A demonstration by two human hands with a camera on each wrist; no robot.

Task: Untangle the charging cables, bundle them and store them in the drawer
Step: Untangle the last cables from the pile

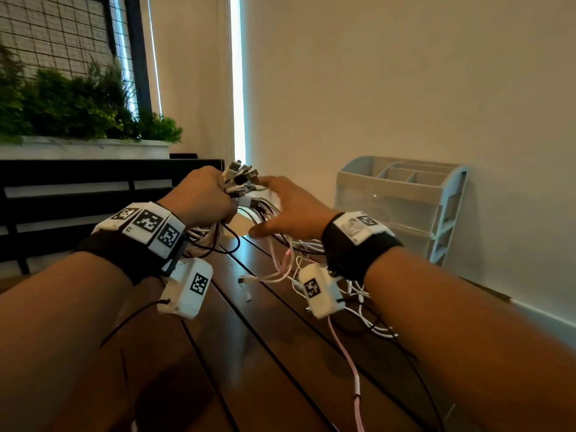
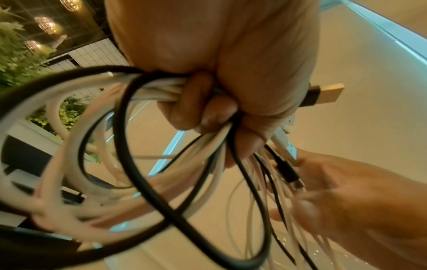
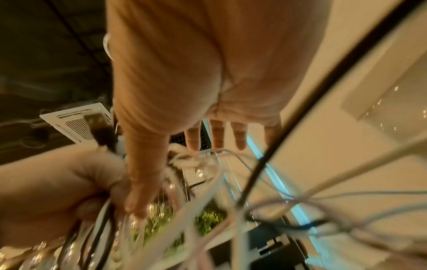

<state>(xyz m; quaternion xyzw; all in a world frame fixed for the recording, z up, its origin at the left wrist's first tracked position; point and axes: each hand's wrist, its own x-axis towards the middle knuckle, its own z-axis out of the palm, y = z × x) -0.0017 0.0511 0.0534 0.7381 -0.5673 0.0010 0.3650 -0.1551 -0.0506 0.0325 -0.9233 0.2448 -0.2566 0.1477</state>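
My left hand (image 1: 202, 198) is a fist around a bunch of white and black charging cables (image 2: 143, 138), with their plug ends (image 1: 241, 177) sticking up above the fist. The loops hang below the fist. My right hand (image 1: 290, 210) is beside it, fingers straight and spread, among the strands under the plugs, holding nothing. More loose white, pink and black cables (image 1: 327, 285) trail over the wooden table (image 1: 265, 353). A pale blue organiser with clear drawers (image 1: 402, 204) stands against the wall at right.
A black bench and a planter with green plants (image 1: 78, 104) are at the left behind the table. A pink cable (image 1: 349, 353) runs toward the near edge. The wall is close on the right.
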